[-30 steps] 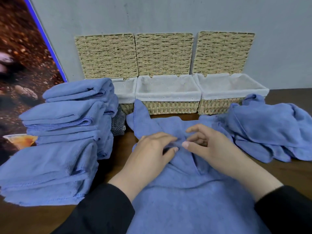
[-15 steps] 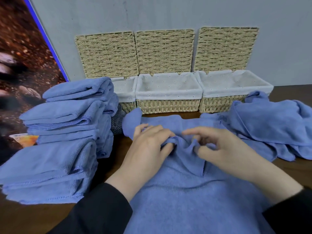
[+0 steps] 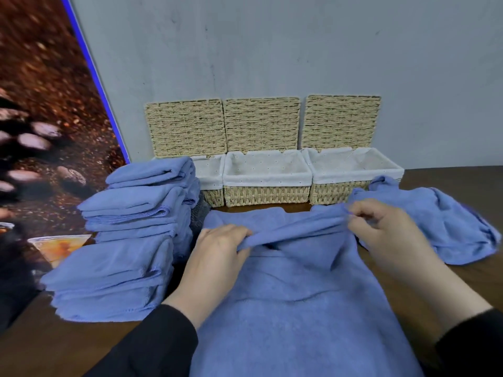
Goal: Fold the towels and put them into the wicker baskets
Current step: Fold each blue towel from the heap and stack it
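Both hands have spread apart since a second ago | left hand [image 3: 217, 254] and right hand [image 3: 386, 235] fingers each pinch the blue towel [image 3: 299, 295] edge (taut between them) | towel at lower centre on worktop [image 3: 462, 180], below wicker baskets [image 3: 266, 191].

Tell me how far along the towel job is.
Done: stacks of folded towels beside the baskets. In hand: left hand and right hand pinch the spread towel. Left: the crumpled towels, and filling the middle basket and right basket, both empty.
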A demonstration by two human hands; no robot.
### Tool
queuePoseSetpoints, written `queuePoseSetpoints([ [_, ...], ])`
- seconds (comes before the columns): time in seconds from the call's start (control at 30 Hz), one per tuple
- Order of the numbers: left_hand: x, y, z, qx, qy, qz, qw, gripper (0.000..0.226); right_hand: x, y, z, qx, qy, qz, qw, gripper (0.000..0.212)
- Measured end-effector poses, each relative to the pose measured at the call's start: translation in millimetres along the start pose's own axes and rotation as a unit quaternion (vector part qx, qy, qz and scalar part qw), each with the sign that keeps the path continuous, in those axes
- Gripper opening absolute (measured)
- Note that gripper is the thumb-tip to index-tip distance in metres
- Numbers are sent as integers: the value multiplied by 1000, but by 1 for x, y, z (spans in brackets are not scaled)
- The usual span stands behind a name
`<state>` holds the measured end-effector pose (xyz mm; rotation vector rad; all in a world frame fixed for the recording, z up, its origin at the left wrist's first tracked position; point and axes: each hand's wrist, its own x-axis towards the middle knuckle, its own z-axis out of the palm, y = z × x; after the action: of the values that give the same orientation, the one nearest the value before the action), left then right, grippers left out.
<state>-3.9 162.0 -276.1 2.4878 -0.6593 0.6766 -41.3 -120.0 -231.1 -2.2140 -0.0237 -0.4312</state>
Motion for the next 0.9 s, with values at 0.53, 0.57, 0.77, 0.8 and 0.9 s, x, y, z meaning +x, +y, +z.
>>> queuePoseSetpoints([
  [0.53,0,12,-120,-83,-141,-126,978,20,-58,-65,-81,-84,-135,-19,987,28],
  [0.57,-2,10,-124,-63,-168,-135,975,21,-60,-61,-83,-116,-161,-3,980,31],
  [0.77,2,19,-126,-200,-182,-277,922,20,-43,-49,-77,-112,-208,115,965,26],
  [0.8,12,23,-121,-270,-145,-308,901,19,-34,-50,-74,-75,-179,129,972,21],
  [0.9,58,25,-116,-310,32,-265,912,21,6,-63,-68,77,-5,85,993,14],
])
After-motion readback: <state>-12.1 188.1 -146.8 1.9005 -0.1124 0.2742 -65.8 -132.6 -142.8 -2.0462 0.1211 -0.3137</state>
